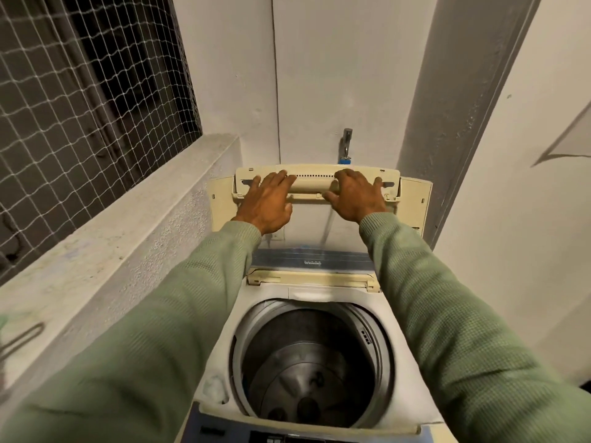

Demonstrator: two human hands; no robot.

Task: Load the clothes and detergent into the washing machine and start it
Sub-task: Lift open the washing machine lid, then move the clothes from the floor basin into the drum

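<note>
A top-loading washing machine point(220, 318) stands below me with its folding lid point(315, 182) raised upright against the back wall. The steel drum point(313, 362) is exposed, and I see no clothes in it. My left hand point(267, 203) lies with straight fingers on the left part of the lid's cream top edge. My right hand point(355, 196) rests on the right part, fingers over the handle bar and thumb below it. Both arms are in green sleeves. The dark control panel point(281, 438) shows at the bottom edge. No clothes or detergent are in view.
A concrete ledge point(112, 238) runs along the left under a netted window point(83, 91). A metal tap point(347, 142) with a blue fitting sticks out of the wall just behind the lid. A grey pillar point(463, 107) stands at the right.
</note>
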